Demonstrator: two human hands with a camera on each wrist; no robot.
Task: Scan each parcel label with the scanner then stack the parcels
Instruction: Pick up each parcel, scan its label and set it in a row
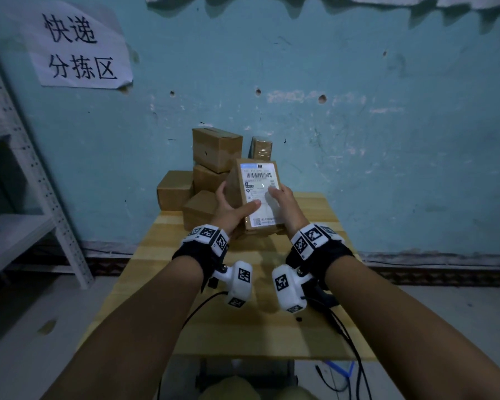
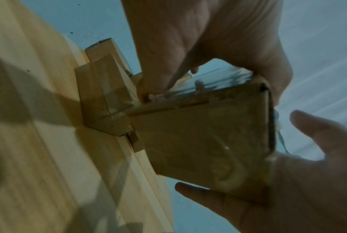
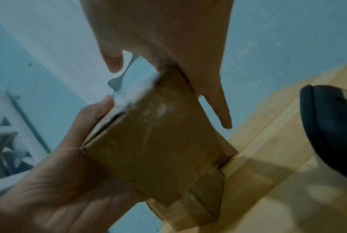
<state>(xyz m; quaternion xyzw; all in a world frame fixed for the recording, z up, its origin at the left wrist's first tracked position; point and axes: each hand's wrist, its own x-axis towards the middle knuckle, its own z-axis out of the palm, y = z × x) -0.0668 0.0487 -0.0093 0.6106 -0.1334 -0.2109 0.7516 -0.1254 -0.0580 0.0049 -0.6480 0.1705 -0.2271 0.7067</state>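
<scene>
A brown parcel (image 1: 257, 183) with a white barcode label facing up is held tilted above the far end of the wooden table (image 1: 243, 327). My left hand (image 1: 231, 207) grips its left side, thumb across the label (image 3: 108, 100). My right hand (image 1: 285, 199) lies against its right side with straight fingers (image 3: 222, 113), its thumb just off the label edge. The dark scanner (image 3: 332, 130) lies on the table under my right wrist, mostly hidden in the head view (image 1: 325, 298). More brown parcels (image 1: 217, 148) are piled behind.
The pile (image 1: 175, 190) sits at the table's far left against the blue wall, and one small box (image 1: 261, 147) leans on the wall. A white metal shelf (image 1: 41, 183) stands at the left. Black cables (image 1: 355, 356) run off the table's near right edge.
</scene>
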